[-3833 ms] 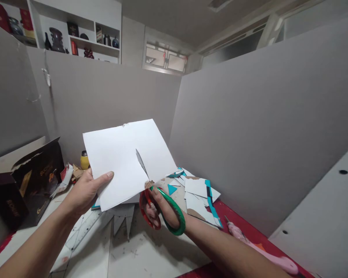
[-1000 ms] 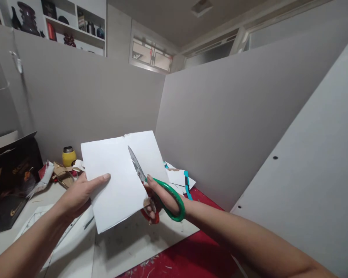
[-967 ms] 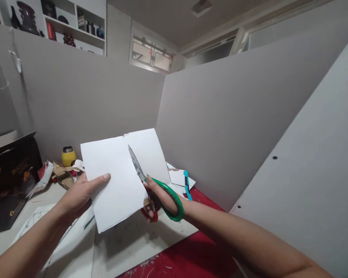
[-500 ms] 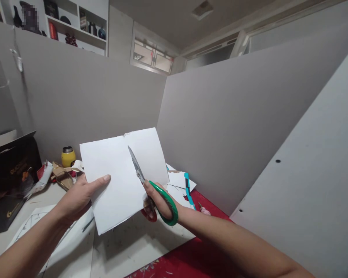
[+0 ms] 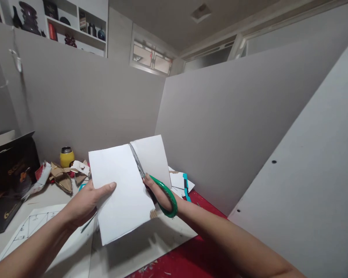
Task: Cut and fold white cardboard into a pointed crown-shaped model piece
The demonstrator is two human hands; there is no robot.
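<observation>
A white sheet of cardboard (image 5: 118, 200) is held up over the table by my left hand (image 5: 88, 200), thumb on its front face and the other fingers hidden behind it. My right hand (image 5: 159, 193) grips green-handled scissors (image 5: 170, 200), with the thumb in the green loop. The scissors' blades (image 5: 137, 160) lie along a slit that runs from the cardboard's top edge down toward my thumb. To the right of the slit, the narrower flap (image 5: 152, 158) tilts away from the larger part. The lower handle is mostly hidden behind the cardboard.
Left on the table stand a black box (image 5: 11, 185) and a yellow jar (image 5: 67, 157), beside crumpled brown paper scraps (image 5: 62, 179). A drawn sheet (image 5: 31, 227) lies at front left. White pieces with turquoise tape (image 5: 185, 185) lie behind my right hand. Grey partitions (image 5: 220, 123) enclose the table.
The scissors' blades have gone into the cardboard, and a slit now splits it from the top edge. The cardboard and my left hand have shifted slightly right and down.
</observation>
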